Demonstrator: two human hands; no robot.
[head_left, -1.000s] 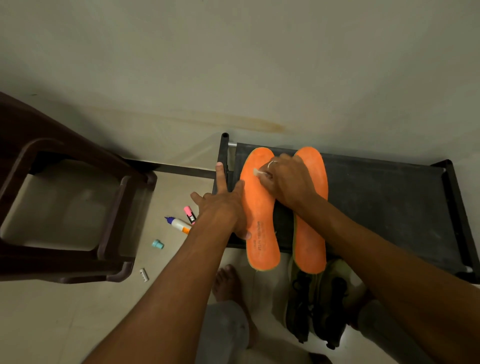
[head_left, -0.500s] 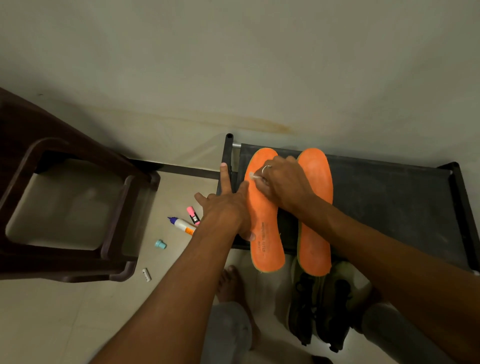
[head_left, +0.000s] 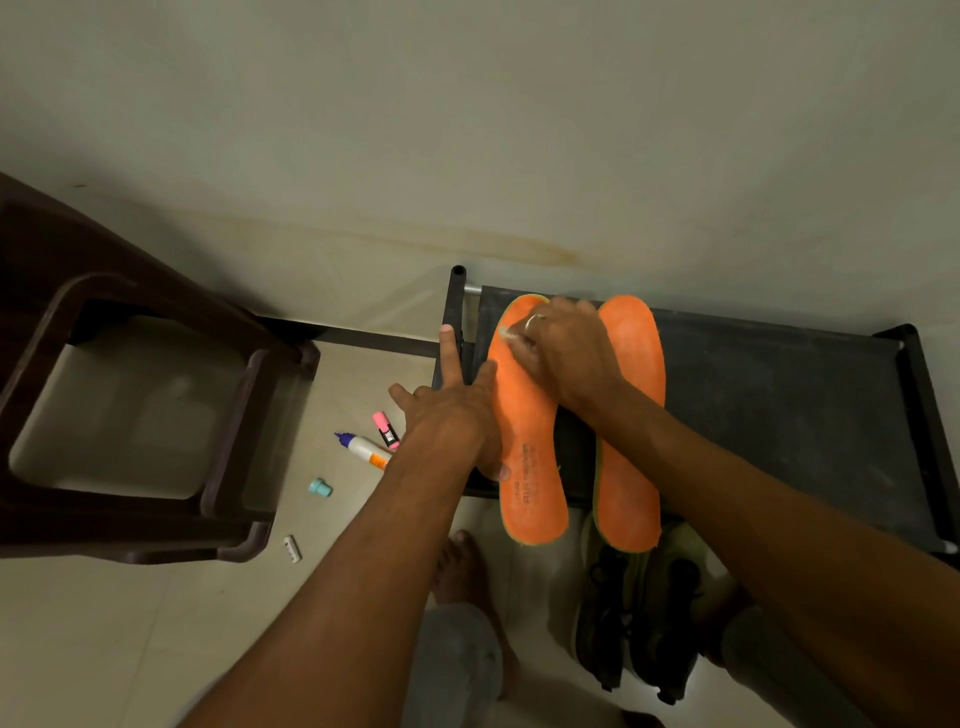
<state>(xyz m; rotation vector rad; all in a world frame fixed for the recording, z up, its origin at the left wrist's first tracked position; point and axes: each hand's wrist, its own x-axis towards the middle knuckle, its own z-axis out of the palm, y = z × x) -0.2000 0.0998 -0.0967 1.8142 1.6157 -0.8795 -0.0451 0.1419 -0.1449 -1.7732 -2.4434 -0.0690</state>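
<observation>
The right hand (head_left: 566, 353), the grip that pinches the small white piece (head_left: 505, 332), has moved a little along the left insole (head_left: 530, 457) toward its toe end, so it is now nearer to the far edge of the rack (head_left: 779, 374). The piece now touches the insole closer to the toe tip and to its left border than half a second ago.

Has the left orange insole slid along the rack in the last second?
No. The left insole stays beside the rack's corner post, left hand pressing it, right hand pinching a white scrap on it.
</observation>
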